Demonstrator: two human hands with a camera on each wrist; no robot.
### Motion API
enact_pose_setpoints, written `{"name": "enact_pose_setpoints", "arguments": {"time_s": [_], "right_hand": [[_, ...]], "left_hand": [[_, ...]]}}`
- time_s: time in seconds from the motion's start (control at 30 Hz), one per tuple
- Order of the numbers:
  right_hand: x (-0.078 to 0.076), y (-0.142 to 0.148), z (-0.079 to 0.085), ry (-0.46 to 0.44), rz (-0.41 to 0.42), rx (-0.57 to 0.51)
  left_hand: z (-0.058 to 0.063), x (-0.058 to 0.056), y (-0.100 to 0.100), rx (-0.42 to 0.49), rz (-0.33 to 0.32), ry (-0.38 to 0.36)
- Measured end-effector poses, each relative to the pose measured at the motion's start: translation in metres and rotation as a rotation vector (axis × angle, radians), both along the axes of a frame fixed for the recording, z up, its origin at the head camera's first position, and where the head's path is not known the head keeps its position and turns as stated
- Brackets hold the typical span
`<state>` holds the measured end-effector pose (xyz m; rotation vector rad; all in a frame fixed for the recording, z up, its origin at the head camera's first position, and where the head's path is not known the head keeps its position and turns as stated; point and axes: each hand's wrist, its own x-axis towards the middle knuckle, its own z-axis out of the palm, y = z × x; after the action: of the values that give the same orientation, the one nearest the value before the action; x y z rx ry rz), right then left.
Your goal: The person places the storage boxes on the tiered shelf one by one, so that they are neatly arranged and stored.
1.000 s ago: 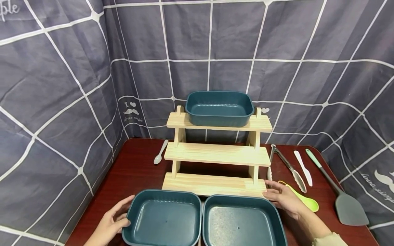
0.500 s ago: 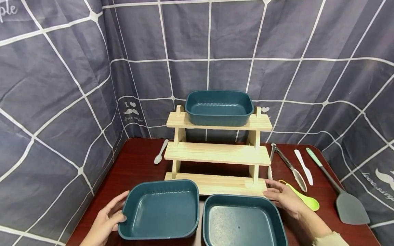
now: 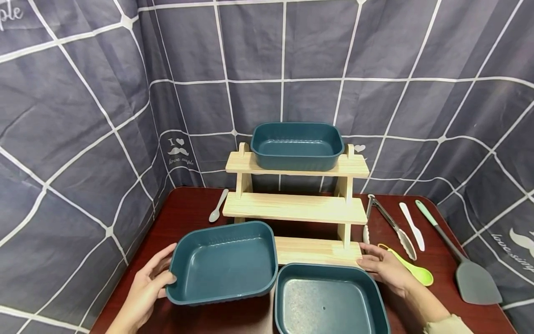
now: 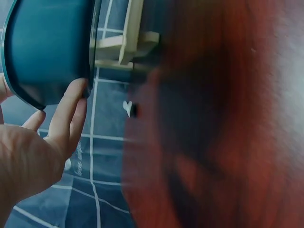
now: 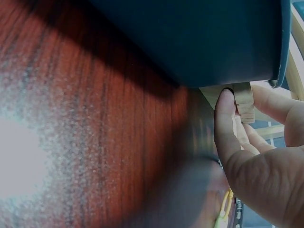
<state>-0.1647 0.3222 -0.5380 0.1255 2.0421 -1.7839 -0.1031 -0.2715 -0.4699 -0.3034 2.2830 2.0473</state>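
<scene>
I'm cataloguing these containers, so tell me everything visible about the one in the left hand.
The held tub is dark teal, rectangular with rounded corners and a thin rim, plastic by its look, open-topped and empty. The left hand grips its left end, holding it clear of the table. It is askew to the wooden stand and hides part of the bottom shelf in the head view; whether it touches the neighbouring tub is unclear.
</scene>
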Motion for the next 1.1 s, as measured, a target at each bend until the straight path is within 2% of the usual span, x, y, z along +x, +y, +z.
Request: {"name": "enact_pose_setpoints", "arguments": {"time_s": [0.27,0.43,1.1], "right_hand": [[0.001,0.0,0.001,0.0,-0.002,0.002],[0.001,0.001,0.001,0.002,-0.003,-0.002],[0.001,0.001,-0.003,0.002,-0.013,-0.015]], "left_hand": [[0.014,-0.014,0.019,0.018,-0.023,0.069],[0.023,-0.026,0.034,0.035,-0.04,0.085],[0.045,-0.093,0.099,0.103,-0.102,0.087]]}}
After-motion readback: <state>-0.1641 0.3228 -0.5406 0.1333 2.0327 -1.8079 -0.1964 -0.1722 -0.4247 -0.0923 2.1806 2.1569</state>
